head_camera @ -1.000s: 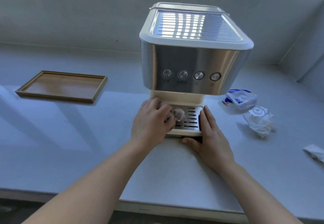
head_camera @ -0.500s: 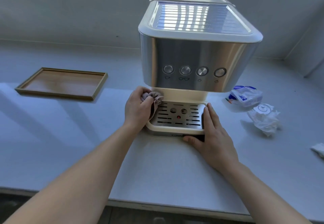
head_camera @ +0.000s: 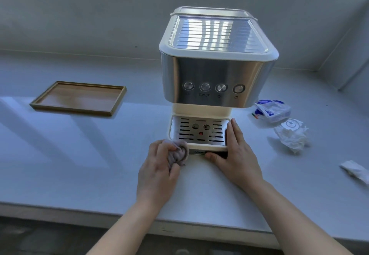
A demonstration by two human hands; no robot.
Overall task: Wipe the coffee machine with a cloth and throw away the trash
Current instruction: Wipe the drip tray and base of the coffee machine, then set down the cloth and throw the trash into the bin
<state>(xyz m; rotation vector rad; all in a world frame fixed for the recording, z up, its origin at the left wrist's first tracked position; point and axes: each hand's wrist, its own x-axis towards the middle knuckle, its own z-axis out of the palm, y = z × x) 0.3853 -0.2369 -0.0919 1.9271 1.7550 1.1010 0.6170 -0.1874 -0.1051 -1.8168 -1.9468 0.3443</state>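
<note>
Probably a kitchen: coffee machine [head_camera: 215,71] and wooden tray [head_camera: 77,98] on pale counter [head_camera: 99,165].

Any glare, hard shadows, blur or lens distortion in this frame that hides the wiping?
Head view: striped window glare on top of the coffee machine. Head view: hard sunlit patches and shadow bands cross the counter at left. Head view: the wide angle makes the machine's top loom over its base. The cloth in the left hand is slightly soft, yet readable.

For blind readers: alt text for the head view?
A person's left hand holds a cloth against the front-left corner of the drip tray of a coffee machine; the right hand rests on the tray's right side. Crumpled trash lies nearby.
</note>
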